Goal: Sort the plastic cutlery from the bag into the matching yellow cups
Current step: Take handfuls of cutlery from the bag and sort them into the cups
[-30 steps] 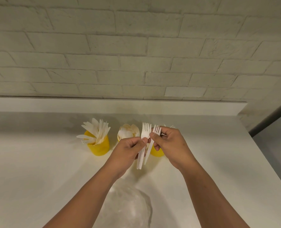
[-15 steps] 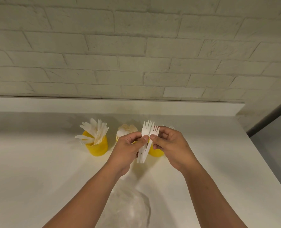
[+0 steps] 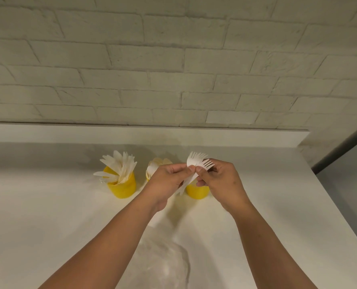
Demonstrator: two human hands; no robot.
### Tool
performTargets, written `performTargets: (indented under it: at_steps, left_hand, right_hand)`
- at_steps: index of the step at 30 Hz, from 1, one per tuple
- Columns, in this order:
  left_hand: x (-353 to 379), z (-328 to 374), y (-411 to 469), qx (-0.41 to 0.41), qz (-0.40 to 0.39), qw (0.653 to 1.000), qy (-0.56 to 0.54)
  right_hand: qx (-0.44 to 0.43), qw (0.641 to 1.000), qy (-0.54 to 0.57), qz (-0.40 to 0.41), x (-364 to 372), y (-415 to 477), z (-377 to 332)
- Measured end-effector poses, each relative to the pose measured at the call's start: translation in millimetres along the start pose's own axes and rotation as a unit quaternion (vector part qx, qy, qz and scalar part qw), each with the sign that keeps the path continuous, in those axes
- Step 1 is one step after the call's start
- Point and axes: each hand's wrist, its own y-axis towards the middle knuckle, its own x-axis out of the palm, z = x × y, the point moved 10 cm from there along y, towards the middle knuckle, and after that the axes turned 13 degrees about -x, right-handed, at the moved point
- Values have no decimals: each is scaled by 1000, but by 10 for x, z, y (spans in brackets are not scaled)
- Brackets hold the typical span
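Forks (image 3: pixel 194 162), pinched by our left hand (image 3: pixel 166 181) and right hand (image 3: pixel 222 182), hover over the rightmost yellow cup (image 3: pixel 198 192), likely bunched for dropping in.

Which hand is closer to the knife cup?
Left. Both pinch forks; the left hand is right of the knife cup, the right hand farther right, over the rightmost cup.
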Motion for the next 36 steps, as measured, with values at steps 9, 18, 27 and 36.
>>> performTargets:
  at_steps: [9,18,27,36]
  left_hand:
    - [31,669,204,70,29,991,106]
    - [-58,525,387,77,87,993,36]
    - [-102,700,256,170,189,962,102]
    - [-38,475,405,141,151,978,39]
  right_hand:
    - [-47,997,-57,9,-390,352,-284]
    - [-106,982,-141,67,-664,391,-258]
    - [-122,961,-248,17,-389,440,79]
    - [-144,945,-292,19,-252,466,131]
